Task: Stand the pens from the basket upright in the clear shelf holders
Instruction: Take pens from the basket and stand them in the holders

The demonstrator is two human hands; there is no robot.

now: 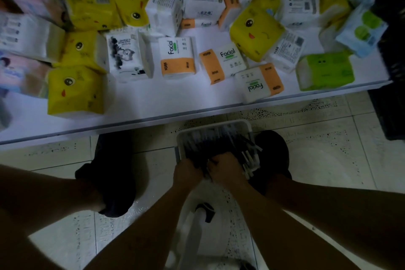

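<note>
Left hand (188,172) and right hand (224,167) side by side in the white basket (180,138), both clamped on dark pens (208,141)

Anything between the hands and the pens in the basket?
Nothing visible: the left hand and right hand grip pens inside the basket on the floor. The clear holders are not in view, so that path cannot be judged.
</note>
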